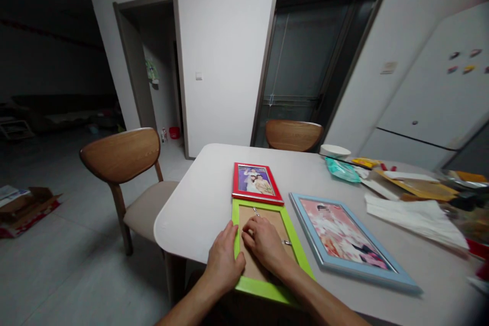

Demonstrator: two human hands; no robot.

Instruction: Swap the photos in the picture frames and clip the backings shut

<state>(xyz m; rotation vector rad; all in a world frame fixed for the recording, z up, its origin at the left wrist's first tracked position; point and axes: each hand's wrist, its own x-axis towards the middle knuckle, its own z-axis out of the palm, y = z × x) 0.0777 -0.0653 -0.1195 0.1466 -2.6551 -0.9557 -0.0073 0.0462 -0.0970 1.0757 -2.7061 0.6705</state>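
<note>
Here we are on the pale surface (194, 204), a blue-framed picture (346, 237) beside our green frame (263, 287), which lies back-up!

A red-framed picture (257, 183) sits at its far edge; our left hand (224, 260), half open, braces the left rim (236, 212). Our right hand (263, 242) curls over the backing (254, 269), its hold hidden; we can't tell. Pushing too hard could skid the frame or bend a metal clip (287, 242).

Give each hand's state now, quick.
Left hand: partly open, against green frame.
Right hand: curled on its backing; grip can't be told.
</note>
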